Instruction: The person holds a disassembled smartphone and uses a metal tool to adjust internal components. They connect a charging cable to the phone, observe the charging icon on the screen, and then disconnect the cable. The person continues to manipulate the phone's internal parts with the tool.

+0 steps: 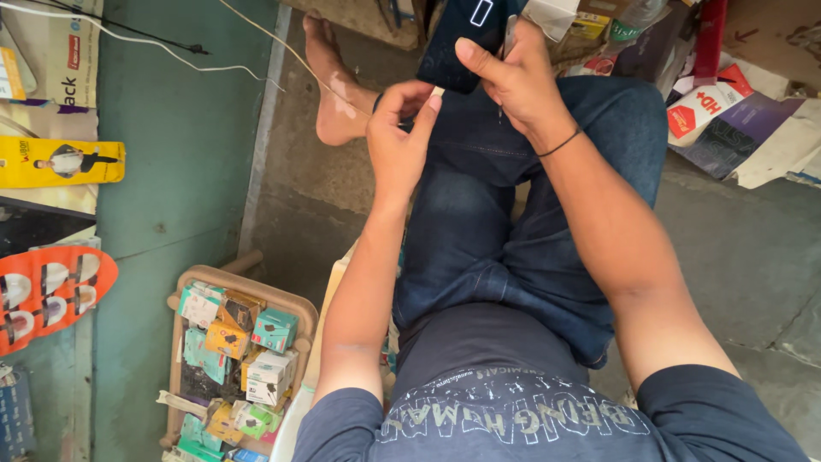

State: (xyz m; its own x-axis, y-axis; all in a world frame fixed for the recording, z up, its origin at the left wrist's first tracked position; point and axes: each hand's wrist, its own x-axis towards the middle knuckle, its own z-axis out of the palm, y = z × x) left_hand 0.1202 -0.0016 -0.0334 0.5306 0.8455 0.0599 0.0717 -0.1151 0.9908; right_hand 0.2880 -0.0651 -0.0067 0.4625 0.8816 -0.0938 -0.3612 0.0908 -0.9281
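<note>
Down at the lower left, a tan tray (301,313) with raised rims sits on the floor, packed with small cardboard boxes (275,329) in teal, orange, white and green, some upright and some tipped against each other. Flat packages lie along the left edge by the green wall: a long yellow package (60,162) printed with a figure of a person, and below it an orange blister card (47,291) with several round clear pockets. At the top right lies a heap of more packaging, among it a red and white box (708,104), a flat dark purple box (740,133) and a yellow box (588,26) near the top edge.

The person sits with legs crossed, in blue jeans and a dark printed shirt. The right hand (513,81), with a thin black band at the wrist, holds a dark phone (457,43) above the knee; its fingers are wrapped round the phone's far edge and the thumb is laid across the back. The left hand (400,137) is just below the phone's lower corner, thumb and forefinger pinched shut on a tiny pale piece (438,91) that touches or nearly touches the phone; I cannot tell which. A bare foot (333,85) rests on the concrete floor (753,257), crossed by a thin pale cord (282,43).
</note>
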